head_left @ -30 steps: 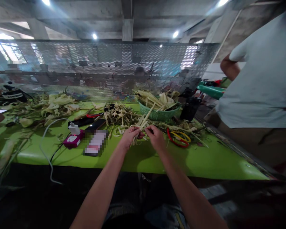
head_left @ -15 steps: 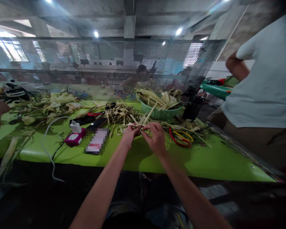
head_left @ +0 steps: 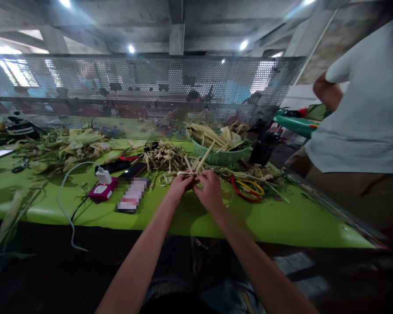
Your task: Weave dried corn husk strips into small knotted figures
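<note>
Pale strips of dried corn husk [head_left: 204,158] fan up and away from between my two hands. My left hand [head_left: 180,186] pinches the strips near their lower end, fingertips together. Close against it, my right hand [head_left: 209,186] has its thumb and fingers closed on the same husk strips. The exact spot where they meet is partly hidden by the fingers. Just behind my hands lies a heap of small knotted husk pieces [head_left: 165,155]. A green basket [head_left: 212,153] full of dry husks stands behind and to the right.
Red-and-yellow-handled scissors or pliers [head_left: 248,189] lie to the right. On the left are a phone [head_left: 132,195], a purple power socket [head_left: 102,190] with a white charger and cable, and a husk pile [head_left: 75,146]. A person in a light shirt [head_left: 367,104] stands at the right edge.
My right fingers have drawn in closer to my left hand around the strips. Another person's hand at the far left has gone from view, and a bright screen shows there.
</note>
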`<state>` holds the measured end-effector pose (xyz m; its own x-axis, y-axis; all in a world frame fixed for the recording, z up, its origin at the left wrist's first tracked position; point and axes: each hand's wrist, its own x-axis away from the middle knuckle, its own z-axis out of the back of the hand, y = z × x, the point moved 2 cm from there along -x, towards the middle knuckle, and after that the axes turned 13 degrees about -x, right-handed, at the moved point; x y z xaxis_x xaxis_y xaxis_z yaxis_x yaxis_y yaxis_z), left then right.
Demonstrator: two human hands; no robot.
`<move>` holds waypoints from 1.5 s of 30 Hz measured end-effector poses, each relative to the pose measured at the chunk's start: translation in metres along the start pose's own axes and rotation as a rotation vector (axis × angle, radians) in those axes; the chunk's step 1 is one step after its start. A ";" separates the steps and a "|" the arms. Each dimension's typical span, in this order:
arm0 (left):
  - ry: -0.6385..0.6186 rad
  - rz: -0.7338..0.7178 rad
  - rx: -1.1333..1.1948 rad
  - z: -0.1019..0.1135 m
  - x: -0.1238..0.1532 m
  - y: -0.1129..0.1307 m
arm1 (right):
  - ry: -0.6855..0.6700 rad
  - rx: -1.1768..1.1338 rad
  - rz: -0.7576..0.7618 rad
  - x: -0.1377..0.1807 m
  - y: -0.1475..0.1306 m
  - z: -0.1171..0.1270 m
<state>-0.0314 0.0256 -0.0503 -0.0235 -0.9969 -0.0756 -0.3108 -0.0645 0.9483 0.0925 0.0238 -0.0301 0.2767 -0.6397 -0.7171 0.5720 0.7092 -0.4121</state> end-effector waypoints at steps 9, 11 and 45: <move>0.063 -0.087 -0.092 0.002 -0.006 -0.004 | -0.029 -0.076 -0.003 0.000 0.001 -0.001; 0.082 -0.103 -0.118 0.004 -0.009 -0.007 | -0.057 -0.077 0.005 0.000 0.000 -0.002; 0.044 -0.078 -0.294 0.007 -0.006 -0.004 | 0.053 -0.491 -0.222 -0.005 0.020 0.015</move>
<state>-0.0365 0.0319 -0.0554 0.0323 -0.9890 -0.1442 -0.0214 -0.1449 0.9892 0.1144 0.0364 -0.0264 0.1434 -0.7834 -0.6048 0.1804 0.6215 -0.7624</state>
